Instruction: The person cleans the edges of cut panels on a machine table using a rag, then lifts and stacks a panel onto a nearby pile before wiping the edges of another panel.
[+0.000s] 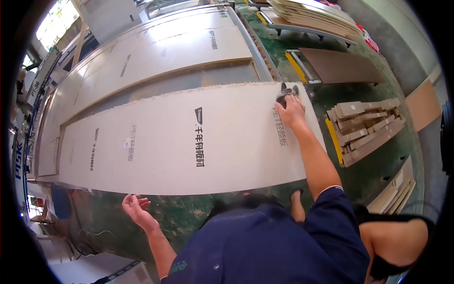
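In the head view, the right hand is closed around a small dark grey-and-black hand tool, too small to identify, at the far right corner of a long white rectangular board with black printed lettering. The board lies below that grip and stretches leftward from it. The left hand holds nothing, fingers loosely curled, just beside the board's near edge. Beyond the grip, to its left, lies another white printed board; to its right sits a stack of pale wooden strips
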`<state>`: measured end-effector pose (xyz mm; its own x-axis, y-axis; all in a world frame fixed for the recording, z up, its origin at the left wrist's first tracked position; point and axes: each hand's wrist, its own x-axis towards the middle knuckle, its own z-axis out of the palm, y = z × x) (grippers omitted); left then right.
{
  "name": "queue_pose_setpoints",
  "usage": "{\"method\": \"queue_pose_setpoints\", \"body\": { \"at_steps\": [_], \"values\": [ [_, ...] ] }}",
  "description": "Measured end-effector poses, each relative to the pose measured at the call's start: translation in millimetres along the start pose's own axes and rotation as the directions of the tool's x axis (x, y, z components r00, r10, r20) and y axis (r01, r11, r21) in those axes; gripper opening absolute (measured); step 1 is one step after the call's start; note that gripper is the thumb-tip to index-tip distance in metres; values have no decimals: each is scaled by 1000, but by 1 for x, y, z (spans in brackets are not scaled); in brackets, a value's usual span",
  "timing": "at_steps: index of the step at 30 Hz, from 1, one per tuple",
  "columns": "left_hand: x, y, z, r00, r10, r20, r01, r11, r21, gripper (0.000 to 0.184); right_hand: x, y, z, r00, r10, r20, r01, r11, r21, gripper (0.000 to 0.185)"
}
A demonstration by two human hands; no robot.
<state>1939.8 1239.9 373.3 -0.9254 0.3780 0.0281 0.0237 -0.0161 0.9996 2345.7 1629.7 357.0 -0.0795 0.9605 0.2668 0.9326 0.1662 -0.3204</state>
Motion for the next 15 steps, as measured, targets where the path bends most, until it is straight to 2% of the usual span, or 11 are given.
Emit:
{"method": "queue_pose_setpoints", "body": {
  "at_steps": [1,2,3,4,6,9,10,12,13,14,15],
  "values": [
    [1,-2,8,999,30,13,-31,999,26,24,5,3,5,999,-20,-48,20,1000,-13,41],
    [1,-4,13,998,65,-1,-65,997,50,25,8,3,-8,998,-49,46,48,998,36,42],
    [3,-5,18,996,75,47,-77,996,46,27,12,5,-3,999,-32,37,30,999,34,43],
    [2,-4,27,995,88,43,-89,996,17,28,19,16,6,994,-108,15,107,992,64,46],
    [5,-18,31,965,239,109,-257,947,192,29,29,41,32,989,-148,-18,148,989,-27,58],
    [-9,2,40,949,286,134,-313,907,281,28,58,54,47,992,-41,119,52,995,-88,63],
    [-11,-5,37,938,323,128,-346,895,280,28,66,58,51,990,-70,120,74,997,-28,61],
    [-21,-10,27,947,302,109,-322,894,311,27,86,64,62,984,-110,139,107,994,28,59],
    [-28,-8,22,959,277,66,-283,905,317,23,119,101,93,954,-258,152,238,961,139,59],
    [-36,-12,16,973,228,38,-229,927,296,23,131,98,95,950,-278,142,268,960,87,58],
    [-47,-14,9,985,169,25,-168,938,304,24,128,79,78,909,-396,126,372,910,182,53]
  ]
}}
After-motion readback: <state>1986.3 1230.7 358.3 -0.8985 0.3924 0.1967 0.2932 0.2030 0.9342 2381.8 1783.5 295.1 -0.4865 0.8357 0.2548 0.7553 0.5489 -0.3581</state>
